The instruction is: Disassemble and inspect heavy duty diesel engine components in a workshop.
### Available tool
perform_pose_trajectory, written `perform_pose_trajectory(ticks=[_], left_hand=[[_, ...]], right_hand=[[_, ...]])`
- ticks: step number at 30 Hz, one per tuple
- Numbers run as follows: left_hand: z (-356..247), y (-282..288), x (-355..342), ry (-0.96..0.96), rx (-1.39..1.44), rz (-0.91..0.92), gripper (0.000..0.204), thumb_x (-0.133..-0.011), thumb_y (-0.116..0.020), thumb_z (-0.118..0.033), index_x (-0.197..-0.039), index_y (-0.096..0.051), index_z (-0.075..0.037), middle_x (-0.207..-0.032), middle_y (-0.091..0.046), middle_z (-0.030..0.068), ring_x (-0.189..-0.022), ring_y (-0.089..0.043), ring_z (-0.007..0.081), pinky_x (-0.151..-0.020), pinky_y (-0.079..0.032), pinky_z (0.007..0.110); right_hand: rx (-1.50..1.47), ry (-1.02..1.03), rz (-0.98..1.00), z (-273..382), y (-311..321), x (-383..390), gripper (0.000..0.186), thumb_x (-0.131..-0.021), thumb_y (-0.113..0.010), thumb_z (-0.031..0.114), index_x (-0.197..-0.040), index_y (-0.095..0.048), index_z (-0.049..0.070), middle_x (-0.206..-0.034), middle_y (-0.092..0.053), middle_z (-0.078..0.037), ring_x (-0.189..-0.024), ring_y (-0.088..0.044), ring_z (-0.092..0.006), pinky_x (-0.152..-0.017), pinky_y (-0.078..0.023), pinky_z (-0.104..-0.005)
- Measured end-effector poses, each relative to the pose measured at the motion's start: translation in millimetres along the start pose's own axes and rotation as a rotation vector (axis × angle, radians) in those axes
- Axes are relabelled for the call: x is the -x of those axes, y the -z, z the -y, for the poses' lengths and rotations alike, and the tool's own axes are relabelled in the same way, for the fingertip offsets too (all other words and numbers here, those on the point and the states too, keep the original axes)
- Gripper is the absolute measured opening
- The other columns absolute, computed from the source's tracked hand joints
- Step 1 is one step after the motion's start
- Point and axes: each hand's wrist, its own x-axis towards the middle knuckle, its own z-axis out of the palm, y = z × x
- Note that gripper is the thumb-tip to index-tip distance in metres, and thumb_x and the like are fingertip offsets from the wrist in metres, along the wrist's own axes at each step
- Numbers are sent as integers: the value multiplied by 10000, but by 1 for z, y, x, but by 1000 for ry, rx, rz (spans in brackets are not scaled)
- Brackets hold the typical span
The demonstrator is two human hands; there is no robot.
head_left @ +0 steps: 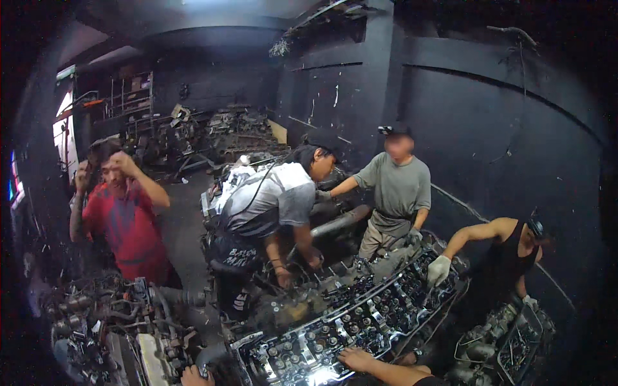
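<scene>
Engine (351, 318) at Lower Centre, Valve Train Exposed

The engine lies across the lower middle of your view, running from the lower edge up toward the right. Its upper side is uncovered, showing rows of round metal parts and bright brackets along its length. A patch of glare sits at its near edge.

Your right hand (356, 359) rests back-up on the near edge of the engine, fingers pointing left across the metal parts. The undersides of the fingers are hidden; you cannot tell from this view whether they grip anything. Your left hand (197, 377) is at the lower edge, left of the engine and partly cut off. Its fingers are bent; whether they hold an item cannot be told.

Opposite you, a co-worker in a white and grey shirt (267, 196) leans over the engine, both hands lowered to its far side. At its right end, a co-worker in a black top (508, 257) extends a white glove (440, 271) over it. Behind the engine stands a co-worker in a grey-green shirt (400, 186).

To your left is a second engine assembly (122, 328); beyond it, a co-worker in red (129, 225) raises both hands to the head. At lower right lies another engine unit (496, 347). Piled machine parts (238, 128) occupy the background.
</scene>
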Motion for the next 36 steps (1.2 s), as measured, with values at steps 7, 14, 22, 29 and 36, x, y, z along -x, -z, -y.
perform_pose_trajectory(ticks=[7,14,22,29,36], left_hand=[[-3,9,0,30,-20,97,450,-777,-678,-364,-1099,-590,-61,-1050,-627,134,-961,-601,287,-831,-480,388],[5,-5,-3,92,89,217,516,-789,-657,-394,-1194,-545,-95,-1185,-577,119,-1096,-539,259,-918,-426,360],[23,-41,12,116,28,189,484,-825,-613,-378,-1214,-545,-98,-1207,-574,96,-1109,-534,231,-905,-423,328],[-8,17,-10,87,62,190,429,-811,-618,-400,-1086,-621,-70,-1093,-626,99,-997,-589,247,-852,-466,365],[2,-15,3,136,162,1,423,-567,-757,-239,-897,-545,-80,-883,-529,122,-864,-521,320,-729,-417,427]], right_hand=[[-6,14,-22,-7,-2,2,363,-796,-515,164,-1144,-539,64,-1033,-557,-76,-1046,-510,-266,-905,-413,-398],[-116,-32,50,-6,1,-2,372,-807,-494,160,-1170,-521,84,-1080,-544,-91,-1053,-505,-262,-899,-406,-404],[-45,-9,20,0,4,-2,375,-809,-497,171,-1169,-537,74,-1145,-526,-87,-1096,-479,-256,-920,-389,-396],[-15,5,77,-4,17,0,420,-770,-553,182,-1180,-527,93,-1092,-543,-80,-1078,-486,-257,-912,-394,-405],[-119,44,70,0,30,-5,418,-763,-573,204,-1161,-524,87,-1095,-545,-101,-1069,-492,-286,-923,-394,-415]])
